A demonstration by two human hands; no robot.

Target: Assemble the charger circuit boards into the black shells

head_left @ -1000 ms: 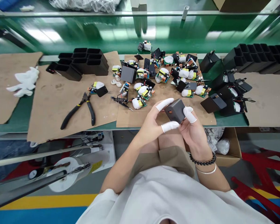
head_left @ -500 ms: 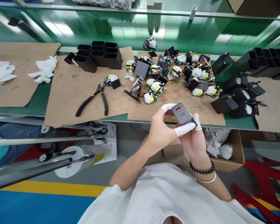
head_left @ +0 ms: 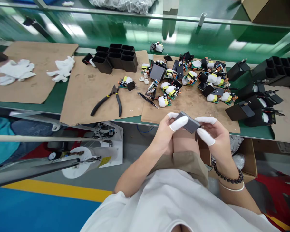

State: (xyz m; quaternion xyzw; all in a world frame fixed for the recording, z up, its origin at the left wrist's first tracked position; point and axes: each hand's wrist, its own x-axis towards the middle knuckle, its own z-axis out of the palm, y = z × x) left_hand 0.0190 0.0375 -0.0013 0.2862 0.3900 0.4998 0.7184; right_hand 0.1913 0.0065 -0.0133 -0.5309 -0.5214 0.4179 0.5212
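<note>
Both my hands hold a dark grey charger housing (head_left: 188, 122) just in front of the bench edge, above my lap. My left hand (head_left: 168, 132) pinches its left end between thumb and forefinger, both in white finger cots. My right hand (head_left: 214, 135) grips its right end, also with cotted fingertips. Beyond them, on a cardboard sheet (head_left: 190, 103), lie several small circuit boards (head_left: 168, 94) with white and yellow parts and loose black covers.
Black pliers (head_left: 109, 101) and tweezers (head_left: 148, 100) lie on the left cardboard. Empty black housings (head_left: 116, 59) are stacked behind them, more (head_left: 275, 69) at the right. White gloves (head_left: 61, 69) lie at far left. A cardboard box (head_left: 247, 161) stands under the bench.
The housing has been turned flatter, its port face no longer toward me. My right hand has shifted to the right end. The view has swung to the left.
</note>
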